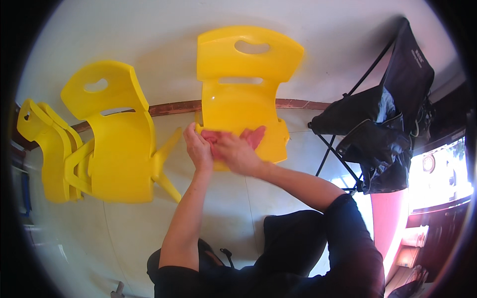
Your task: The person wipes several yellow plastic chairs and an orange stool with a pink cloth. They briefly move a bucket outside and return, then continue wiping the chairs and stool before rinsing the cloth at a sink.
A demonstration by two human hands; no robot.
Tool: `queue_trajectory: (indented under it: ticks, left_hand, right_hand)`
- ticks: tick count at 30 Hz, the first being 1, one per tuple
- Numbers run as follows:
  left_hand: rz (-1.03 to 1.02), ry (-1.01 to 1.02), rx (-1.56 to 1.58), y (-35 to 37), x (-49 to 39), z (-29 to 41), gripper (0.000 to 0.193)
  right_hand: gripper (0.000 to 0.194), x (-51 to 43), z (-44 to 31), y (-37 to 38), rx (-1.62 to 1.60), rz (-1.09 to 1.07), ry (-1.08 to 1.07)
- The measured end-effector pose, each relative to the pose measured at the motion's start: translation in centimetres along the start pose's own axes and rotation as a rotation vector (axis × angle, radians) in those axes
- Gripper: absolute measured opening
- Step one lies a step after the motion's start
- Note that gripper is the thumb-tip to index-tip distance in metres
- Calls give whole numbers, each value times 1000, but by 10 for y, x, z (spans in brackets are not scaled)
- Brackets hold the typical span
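Note:
A yellow plastic chair point(238, 108) with a handle hole in its backrest stands before me against the wall. My left hand point(198, 147) grips the left side of its seat, the thumb by the cloth and the fingers partly out of sight. On the seat lies a red cloth point(254, 137), bunched up at its left part. My right hand point(235, 152) is blurred and presses down on this cloth, its fingers around part of it.
More yellow plastic chairs point(121, 149) stand at the left, some folded together. At the right is a black folding chair point(408, 63) with a black jacket or bag point(376, 145) on it. A reddish-brown skirting board point(175, 108) runs along the white wall point(164, 37).

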State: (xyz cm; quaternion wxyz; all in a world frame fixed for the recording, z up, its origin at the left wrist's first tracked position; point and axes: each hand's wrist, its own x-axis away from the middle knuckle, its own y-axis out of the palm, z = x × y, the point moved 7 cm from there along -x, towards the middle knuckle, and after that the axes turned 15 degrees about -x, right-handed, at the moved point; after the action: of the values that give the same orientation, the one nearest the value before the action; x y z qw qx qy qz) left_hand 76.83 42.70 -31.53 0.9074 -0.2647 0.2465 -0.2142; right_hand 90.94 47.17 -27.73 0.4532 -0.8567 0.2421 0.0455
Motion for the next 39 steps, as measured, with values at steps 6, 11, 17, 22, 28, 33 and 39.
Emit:
queue_trajectory:
  ticks: [6,11,17,22,28,33,39]
  left_hand:
    - [13,148,-118,-2,5,12,39]
    - [10,169,-172,7,2,5,40]
    - [-107,243,-144,21,-11,-1,35]
    - [-220,277,-159,22,-11,-16,30]
    - [-327,411,-100,22,-7,-15,31]
    - [-410,301,-487,30,-5,-16,38]
    - [-685,569,-906,3,11,7,54]
  right_hand:
    - [36,89,40,-97,39,-146,-135]
    - [22,72,134,-225,294,503,585]
    - [13,59,35,-43,33,-234,650]
    - [27,33,-69,-21,-181,-65,-336]
    - [31,-14,-19,-52,-51,115,-208]
    - [28,92,16,-34,-81,-171,92]
    - [24,219,-11,-85,-57,-672,687]
